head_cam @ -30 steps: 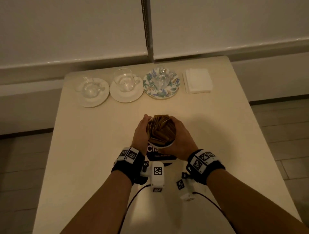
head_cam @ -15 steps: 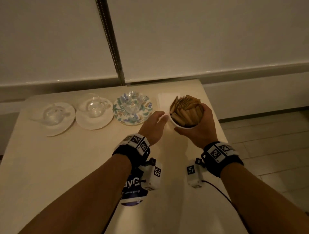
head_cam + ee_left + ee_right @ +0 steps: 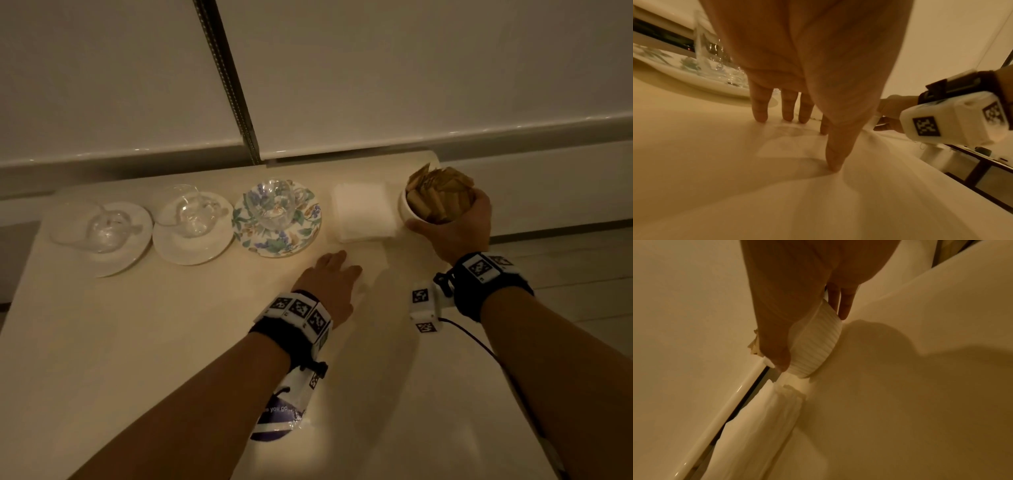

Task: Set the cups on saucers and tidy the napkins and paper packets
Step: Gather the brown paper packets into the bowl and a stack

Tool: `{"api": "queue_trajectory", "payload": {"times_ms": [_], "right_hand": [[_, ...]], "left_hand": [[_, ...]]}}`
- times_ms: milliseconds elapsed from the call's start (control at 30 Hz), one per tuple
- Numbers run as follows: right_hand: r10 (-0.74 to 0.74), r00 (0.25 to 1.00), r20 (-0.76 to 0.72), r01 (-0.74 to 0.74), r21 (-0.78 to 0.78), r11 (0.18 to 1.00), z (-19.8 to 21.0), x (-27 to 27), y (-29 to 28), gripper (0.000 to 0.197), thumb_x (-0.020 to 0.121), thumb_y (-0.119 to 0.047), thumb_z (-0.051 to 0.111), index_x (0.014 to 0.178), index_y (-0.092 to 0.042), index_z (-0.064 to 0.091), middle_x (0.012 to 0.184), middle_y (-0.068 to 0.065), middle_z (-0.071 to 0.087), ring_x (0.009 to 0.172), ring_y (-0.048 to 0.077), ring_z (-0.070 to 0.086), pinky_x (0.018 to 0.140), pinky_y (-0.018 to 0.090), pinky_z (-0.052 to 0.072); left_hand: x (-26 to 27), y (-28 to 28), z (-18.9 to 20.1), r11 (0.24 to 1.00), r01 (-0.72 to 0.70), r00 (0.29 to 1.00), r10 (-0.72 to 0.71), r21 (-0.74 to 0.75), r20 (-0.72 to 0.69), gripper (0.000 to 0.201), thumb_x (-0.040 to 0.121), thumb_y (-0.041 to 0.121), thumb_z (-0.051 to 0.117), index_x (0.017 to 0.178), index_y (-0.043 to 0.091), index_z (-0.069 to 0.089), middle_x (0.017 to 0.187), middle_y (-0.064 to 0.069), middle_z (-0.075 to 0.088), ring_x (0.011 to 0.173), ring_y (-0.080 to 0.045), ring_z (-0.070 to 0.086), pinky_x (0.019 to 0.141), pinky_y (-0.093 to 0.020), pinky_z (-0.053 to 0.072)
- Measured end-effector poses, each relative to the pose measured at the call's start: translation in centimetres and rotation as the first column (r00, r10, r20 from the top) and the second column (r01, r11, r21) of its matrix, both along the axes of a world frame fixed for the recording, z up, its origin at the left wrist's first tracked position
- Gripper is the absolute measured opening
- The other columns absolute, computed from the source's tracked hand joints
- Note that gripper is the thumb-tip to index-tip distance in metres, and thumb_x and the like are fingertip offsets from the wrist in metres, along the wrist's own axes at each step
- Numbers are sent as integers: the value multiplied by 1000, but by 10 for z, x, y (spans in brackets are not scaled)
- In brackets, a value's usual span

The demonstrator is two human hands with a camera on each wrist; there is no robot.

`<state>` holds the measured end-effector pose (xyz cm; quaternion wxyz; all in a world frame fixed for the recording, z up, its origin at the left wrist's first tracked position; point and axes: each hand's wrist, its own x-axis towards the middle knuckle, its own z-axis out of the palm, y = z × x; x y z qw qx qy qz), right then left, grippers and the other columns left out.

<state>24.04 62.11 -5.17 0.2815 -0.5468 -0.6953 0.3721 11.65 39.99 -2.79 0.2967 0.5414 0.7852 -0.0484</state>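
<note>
Three glass cups stand on saucers along the table's far edge: one on a white saucer (image 3: 102, 236) at the left, one on a white saucer (image 3: 191, 228) beside it, and one on the flowered saucer (image 3: 277, 219). A stack of white napkins (image 3: 364, 212) lies to their right. My right hand (image 3: 452, 222) grips a white ribbed bowl (image 3: 816, 344) full of brown paper packets (image 3: 440, 195), set down at the far right corner next to the napkins. My left hand (image 3: 334, 277) lies flat with spread fingers (image 3: 760, 112) on the table in front of the napkins.
A purple-and-white packet (image 3: 277, 414) lies partly under my left forearm near the front edge. The cream table (image 3: 137, 342) ends just right of the bowl, with floor beyond. A white wall and sill run behind the table.
My right hand carried the bowl of packets from the table's middle to the far right corner beside the napkins. My left hand let go of the bowl and came down flat on the table.
</note>
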Motion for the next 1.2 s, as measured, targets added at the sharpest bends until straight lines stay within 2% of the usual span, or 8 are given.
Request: {"api": "queue_trajectory", "payload": {"times_ms": [333,467,567,733,800,933,1100,1200], "right_hand": [[35,999,21,-34,-72,997,2,-9,-1,132,47,-41,96,150,-10,20,147,7,38,134,22,42,112,41,38],[-84,993,82,87,-44,995,20,-10,-22,135,45,-45,96,151,-14,19,149,10,29,136,28,36,112,49,35],[-153,988,20,149,130,980,28,-8,-54,96,53,-35,92,131,-10,41,132,8,40,120,26,45,104,51,40],[32,990,-134,26,408,913,37,-8,-86,34,78,-21,74,100,-8,51,101,1,48,90,21,50,80,29,43],[168,984,-56,-150,250,957,34,-12,-93,19,86,-22,68,98,-14,54,94,-5,55,83,15,55,70,22,44],[261,950,174,-223,-208,952,21,-19,-91,36,98,-31,52,125,-6,55,122,9,59,109,26,56,84,29,38],[279,952,125,-249,-209,946,20,-34,-78,27,102,-24,43,82,-6,49,77,4,50,80,26,49,65,31,28],[295,943,151,-262,-205,943,20,-43,-75,34,102,-24,41,82,-1,53,80,12,53,79,27,49,67,30,29]], "left_hand": [[2,5,7,1000,-13,1000,13,-13,7,75,89,31,66,151,29,24,163,-3,3,149,-26,7,113,-45,30],[0,5,10,975,-150,989,148,165,25,59,89,31,63,142,23,38,148,-4,29,135,-27,33,101,-42,42],[-7,12,14,844,-324,944,318,427,89,45,90,26,62,131,18,46,130,-7,36,120,-26,43,95,-37,46],[-9,30,13,779,-475,878,391,409,275,57,88,22,63,139,22,38,144,-9,25,128,-31,42,102,-35,40],[-9,34,12,763,-525,846,415,378,335,65,88,23,64,144,19,30,148,-10,25,133,-30,38,106,-34,35],[-12,39,13,770,-559,814,440,306,381,80,88,24,63,150,11,15,151,-14,30,137,-29,33,108,-34,30],[-17,47,19,775,-576,802,477,259,358,64,86,23,64,138,8,30,133,-13,48,123,-31,48,92,-33,39],[-16,48,22,779,-574,804,478,252,355,58,87,22,63,136,8,35,134,-13,50,122,-31,49,98,-37,41]]}}
